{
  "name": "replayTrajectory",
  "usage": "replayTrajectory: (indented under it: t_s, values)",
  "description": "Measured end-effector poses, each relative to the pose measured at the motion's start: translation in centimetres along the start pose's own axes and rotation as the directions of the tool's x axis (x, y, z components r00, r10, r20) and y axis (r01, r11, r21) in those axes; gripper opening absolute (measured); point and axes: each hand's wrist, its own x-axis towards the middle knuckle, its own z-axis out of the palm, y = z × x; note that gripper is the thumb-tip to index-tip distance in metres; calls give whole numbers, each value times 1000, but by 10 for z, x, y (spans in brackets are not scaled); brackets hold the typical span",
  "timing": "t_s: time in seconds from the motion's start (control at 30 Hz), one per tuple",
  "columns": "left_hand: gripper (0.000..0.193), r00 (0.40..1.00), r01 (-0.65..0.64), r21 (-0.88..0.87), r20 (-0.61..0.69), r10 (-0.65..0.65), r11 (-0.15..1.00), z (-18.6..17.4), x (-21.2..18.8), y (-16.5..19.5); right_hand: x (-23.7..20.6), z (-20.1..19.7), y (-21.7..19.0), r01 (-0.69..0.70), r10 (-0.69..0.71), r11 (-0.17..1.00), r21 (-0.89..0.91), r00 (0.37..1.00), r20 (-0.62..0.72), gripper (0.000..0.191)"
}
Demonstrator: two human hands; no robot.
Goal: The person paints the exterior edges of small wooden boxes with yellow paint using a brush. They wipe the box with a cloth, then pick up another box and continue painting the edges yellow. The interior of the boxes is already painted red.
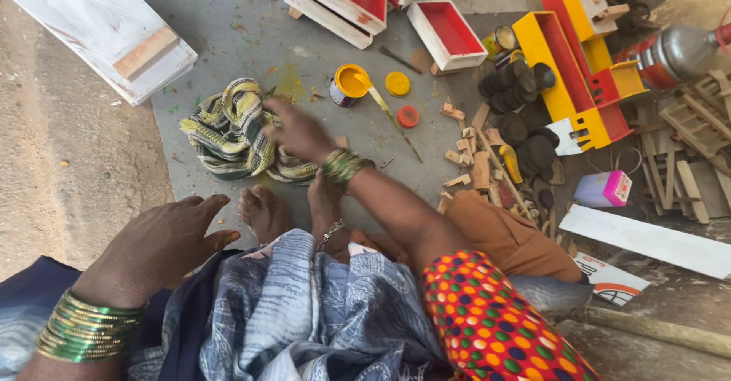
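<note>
right hand (298, 131) grips the striped cloth (232, 128), bunched with its long axis running left-right on the floor (251, 38). left hand (164, 244) rests open on the knee.

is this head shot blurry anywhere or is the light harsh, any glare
Head view: even, soft daylight with only faint shadows; the right hand on the checked cloth is slightly motion-blurred, the left hand sharper; a glare streak shows on the metal canister at top right; straight edges such as the white plank bow a little toward the frame edges.
</note>
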Motion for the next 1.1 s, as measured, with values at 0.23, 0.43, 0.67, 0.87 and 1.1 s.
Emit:
replayTrajectory:
  t_s: [0.23,0.43,0.67,0.87,1.1]
  values:
    - [60,1000,16,28,-17,-16,999,13,18,-9,-46,-62,60,-592,672,679,-434,739,44,26]
    - [61,999,24,56,30,-26,998,26,28,-15,-68,-39,46,-717,764,617,-323,644,31,56]
    - [61,1000,11,7,27,-11,1000,31,34,-27,-54,-25,32,-631,664,717,-296,747,17,38]
    - [61,998,30,25,59,-31,999,40,36,-23,-50,-57,53,-398,396,917,-30,917,-52,16]
    - [52,995,-88,-51,48,91,995,56,46,-14,-66,-148,103,-370,663,632,-681,713,227,18]
